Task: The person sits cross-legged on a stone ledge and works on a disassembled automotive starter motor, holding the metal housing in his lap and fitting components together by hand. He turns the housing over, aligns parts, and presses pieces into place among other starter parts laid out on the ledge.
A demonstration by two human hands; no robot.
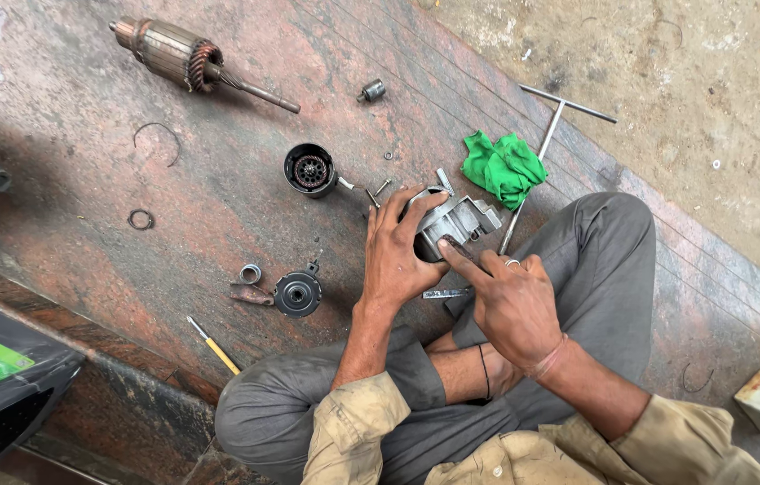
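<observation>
A grey metal housing [456, 223] is gripped by the left hand [395, 256] on the reddish stone slab [218, 224], in front of the crossed legs; the fingers [398, 205] are curled around its rim, so its near side is hidden. The right hand [515, 301] is laid beside it — the forefinger is pressed on the housing, the other fingers half folded, nothing grasped. A green cloth [504, 166] and a T-handled wrench [546, 135] are lying just behind.

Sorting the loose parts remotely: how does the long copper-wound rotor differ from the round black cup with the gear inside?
The rotor lies on its side, long, with a shaft sticking out; the black cup is short, its mouth facing up. The rotor is coppery brown; the cup is dark. Both rest untouched on the red stone slab.
</observation>
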